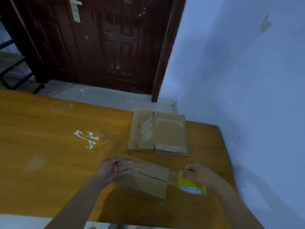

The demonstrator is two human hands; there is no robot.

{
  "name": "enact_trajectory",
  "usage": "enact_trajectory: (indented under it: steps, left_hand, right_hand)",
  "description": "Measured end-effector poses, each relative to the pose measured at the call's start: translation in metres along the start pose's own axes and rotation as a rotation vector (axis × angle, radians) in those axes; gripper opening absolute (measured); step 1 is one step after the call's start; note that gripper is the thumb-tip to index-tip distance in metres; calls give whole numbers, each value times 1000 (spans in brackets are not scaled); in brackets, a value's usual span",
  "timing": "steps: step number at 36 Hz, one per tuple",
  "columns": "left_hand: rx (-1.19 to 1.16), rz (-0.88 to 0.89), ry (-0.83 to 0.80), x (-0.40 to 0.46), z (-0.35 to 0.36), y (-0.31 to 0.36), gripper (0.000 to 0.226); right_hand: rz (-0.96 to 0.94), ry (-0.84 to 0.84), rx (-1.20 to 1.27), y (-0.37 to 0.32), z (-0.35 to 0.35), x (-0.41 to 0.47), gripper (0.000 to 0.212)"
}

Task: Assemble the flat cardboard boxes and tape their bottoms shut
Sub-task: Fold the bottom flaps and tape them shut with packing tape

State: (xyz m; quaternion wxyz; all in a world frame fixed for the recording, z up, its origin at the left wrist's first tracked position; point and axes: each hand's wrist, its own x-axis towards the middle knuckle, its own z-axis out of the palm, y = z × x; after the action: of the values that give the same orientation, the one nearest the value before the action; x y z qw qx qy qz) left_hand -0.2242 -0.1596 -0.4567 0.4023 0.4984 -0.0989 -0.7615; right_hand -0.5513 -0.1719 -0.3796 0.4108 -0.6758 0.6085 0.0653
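An assembled small cardboard box stands on the orange wooden table near its front edge, its flaps closed with a seam across the top. My left hand lies against the box's left end with straight fingers. My right hand grips a yellow tape roll just to the right of the box; a clear strip runs from the roll toward the box's right edge. A stack of flat cardboard boxes with old tape remnants lies behind, at the table's far edge.
White tape scraps stick to the table left of the flat stack. A bluish wall runs close along the table's right side. A dark wooden door and a black metal frame stand beyond the tiled floor.
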Motion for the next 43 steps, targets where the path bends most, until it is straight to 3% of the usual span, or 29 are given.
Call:
enact_trajectory:
  steps: [7, 13, 21, 30, 34, 38, 43]
  left_hand:
    - [-14, 19, 28, -3, 0, 0, 43]
    - [-227, -55, -12, 2, -10, 3, 40]
    - [-463, -118, -10, 6, -18, 3, 25]
    - [-551, -149, -39, 10, -23, 2, 34]
    - [-560, -167, -46, 7, -21, 4, 15]
    - [-581, -169, -24, 7, -20, 4, 35]
    - [-566, -179, -7, 8, -22, 3, 34]
  right_hand:
    - [180, -27, -309, 2, 0, -1, 43]
    - [107, -37, -185, 7, 13, 1, 43]
    - [-4, 128, -67, 9, 47, 7, 49]
    - [-15, 175, -242, -3, 56, 19, 49]
    - [3, 177, -278, -7, 60, 23, 49]
    - [14, 168, -311, -8, 62, 25, 50]
    - [13, 160, -388, -12, 62, 30, 49]
